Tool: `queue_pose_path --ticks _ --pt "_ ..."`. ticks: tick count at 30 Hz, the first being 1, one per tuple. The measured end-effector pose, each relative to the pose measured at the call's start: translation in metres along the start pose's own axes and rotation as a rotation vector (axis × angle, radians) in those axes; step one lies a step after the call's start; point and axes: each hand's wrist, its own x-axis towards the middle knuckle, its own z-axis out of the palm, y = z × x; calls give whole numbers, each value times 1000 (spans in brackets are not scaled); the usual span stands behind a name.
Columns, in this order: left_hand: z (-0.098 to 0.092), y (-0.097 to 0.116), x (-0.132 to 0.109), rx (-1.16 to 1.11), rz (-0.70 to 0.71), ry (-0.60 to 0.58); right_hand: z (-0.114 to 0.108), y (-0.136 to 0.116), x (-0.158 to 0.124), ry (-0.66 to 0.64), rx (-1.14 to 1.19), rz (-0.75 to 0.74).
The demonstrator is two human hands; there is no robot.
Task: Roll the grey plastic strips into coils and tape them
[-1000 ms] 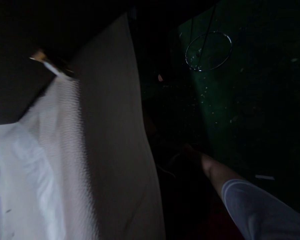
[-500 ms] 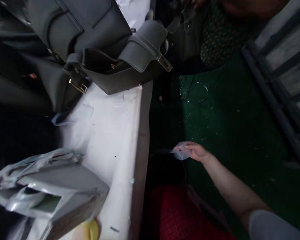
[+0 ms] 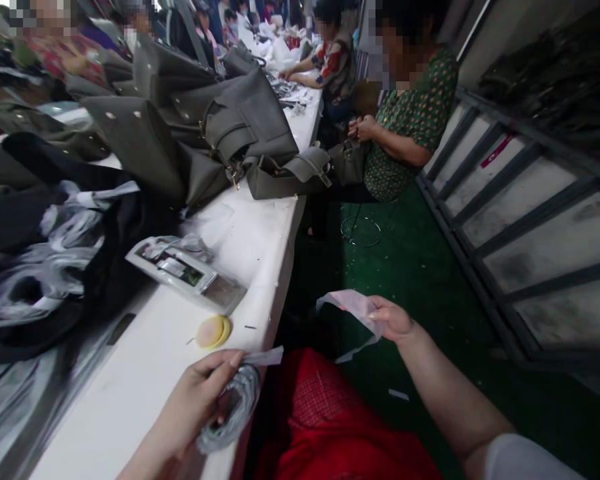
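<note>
At the table's near edge, my left hand (image 3: 200,393) is closed on a coiled grey strip (image 3: 247,393). A flat, pale strip end (image 3: 267,357) sticks out by its thumb and forefinger. Over the floor to the right, my right hand (image 3: 393,320) pinches a thin, translucent whitish film (image 3: 355,307), which curls to the left and trails down. A yellow round object (image 3: 214,331), maybe a tape measure, lies on the table just beyond my left hand. Behind it rests a white device with a small display window (image 3: 180,268), partly under clear plastic.
Dark grey handbags (image 3: 253,120) crowd the far part of the white table (image 3: 130,393). Several grey-white coils (image 3: 35,280) lie on black material at left. A person in a green dotted top (image 3: 410,127) sits ahead; a metal rack (image 3: 485,227) stands right.
My view has lifted, bringing people and more of the table into sight. My left hand has come into view with the coil. In my right hand, the film is spread out more.
</note>
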Motion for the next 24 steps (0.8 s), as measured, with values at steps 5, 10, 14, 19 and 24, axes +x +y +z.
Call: queue_pose_path --ticks 5,10,14,19,24 --pt "1 -1 -16 -47 138 -87 37 -38 -30 -25 270 -297" --pt "10 -11 -60 41 184 -178 55 -64 -62 -35 295 -406" --pt "11 -26 -91 7 185 -235 61 -76 -82 -66 362 -443" --pt "9 -46 -116 -41 225 -246 71 -87 -101 -78 403 -477" --pt "11 -61 -135 -52 235 -236 78 -92 -112 -100 474 -494"
